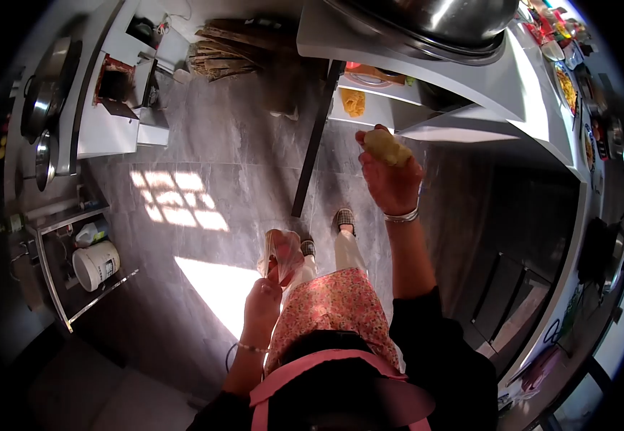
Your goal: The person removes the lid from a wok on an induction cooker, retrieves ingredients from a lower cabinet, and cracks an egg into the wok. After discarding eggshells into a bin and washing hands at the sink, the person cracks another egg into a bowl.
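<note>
My right hand is raised at the right of centre, its fingers wrapped round a pale yellow, knobbly lump. The lump looks like a piece of ginger or a potato, but I cannot tell which. Lower and further left, my left hand is closed on a clear plastic bag. Something reddish shows through the bag; its kind is not clear. Both hands are held above the floor, in front of a flowered apron.
A white cabinet's open drawer holds a yellow bundle, just beyond my right hand. Above it a large steel pot stands on the counter. Firewood lies at the back. A metal rack with a white bucket stands left.
</note>
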A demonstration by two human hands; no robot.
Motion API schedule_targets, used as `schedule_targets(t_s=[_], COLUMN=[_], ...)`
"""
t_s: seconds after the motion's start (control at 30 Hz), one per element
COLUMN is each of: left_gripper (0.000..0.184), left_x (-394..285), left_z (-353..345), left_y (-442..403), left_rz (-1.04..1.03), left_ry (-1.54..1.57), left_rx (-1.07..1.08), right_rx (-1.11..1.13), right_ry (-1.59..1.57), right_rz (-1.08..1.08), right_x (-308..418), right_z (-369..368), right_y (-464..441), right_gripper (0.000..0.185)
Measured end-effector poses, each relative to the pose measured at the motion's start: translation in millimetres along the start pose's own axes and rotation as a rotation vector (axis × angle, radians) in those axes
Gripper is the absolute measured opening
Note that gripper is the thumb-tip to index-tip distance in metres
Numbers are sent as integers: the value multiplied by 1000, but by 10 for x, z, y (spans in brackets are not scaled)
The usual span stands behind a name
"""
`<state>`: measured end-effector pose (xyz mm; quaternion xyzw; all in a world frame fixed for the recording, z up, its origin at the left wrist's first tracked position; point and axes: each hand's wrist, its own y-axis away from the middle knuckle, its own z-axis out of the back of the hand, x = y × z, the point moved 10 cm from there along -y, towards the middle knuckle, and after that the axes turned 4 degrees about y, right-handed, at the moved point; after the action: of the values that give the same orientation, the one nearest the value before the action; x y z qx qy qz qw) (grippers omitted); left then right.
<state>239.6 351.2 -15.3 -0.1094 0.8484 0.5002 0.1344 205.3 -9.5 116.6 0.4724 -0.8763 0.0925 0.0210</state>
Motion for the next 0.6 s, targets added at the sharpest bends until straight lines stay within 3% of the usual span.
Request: schedule_targets(t_s=[0.03, 0.1, 0.13, 0.2, 0.23, 0.3, 0.4, 0.5, 0.53, 0.6], left_gripper=[11, 11, 10, 10, 19, 29, 25, 23, 24, 28], left_x=[-131, -227, -256, -244, -222, -184, -182, -231, -267, -281], left_z=[47, 15, -80, -57, 49, 479, 413, 353, 293, 220], left_y=[56, 187, 276, 356, 334, 189, 364, 389, 381, 330], left_rz=[-135, -228, -187, -133, -122, -101, 43, 29, -23, -51], left_ry=[-377, -633, -518, -382, -359, -396, -161, -385, -635, -745], left_rx=[-55, -91, -74, -27, 3, 26, -35, -122, -97, -47], right_rx=[8, -57, -127, 33, 76, 164, 116, 96, 51, -36], right_ry=[156, 740, 1094, 1593, 1745, 1923, 1935, 1910, 1988, 2144], right_rz=[5, -61, -97, -81, -102, -481, -941, -1073, -1011, -876], right_x=[-95, -469, -689, -1205, -1484, -1935, -1820, -1502, -1326, -941], right_z=[-164, -409, -496, -706, -522, 45, 435, 446, 461, 500], right_y=[-37, -143, -201, -383, -460, -441, -93, 115, 177, 340], right_gripper=[62, 59, 55, 54, 48, 48, 49, 47, 45, 42])
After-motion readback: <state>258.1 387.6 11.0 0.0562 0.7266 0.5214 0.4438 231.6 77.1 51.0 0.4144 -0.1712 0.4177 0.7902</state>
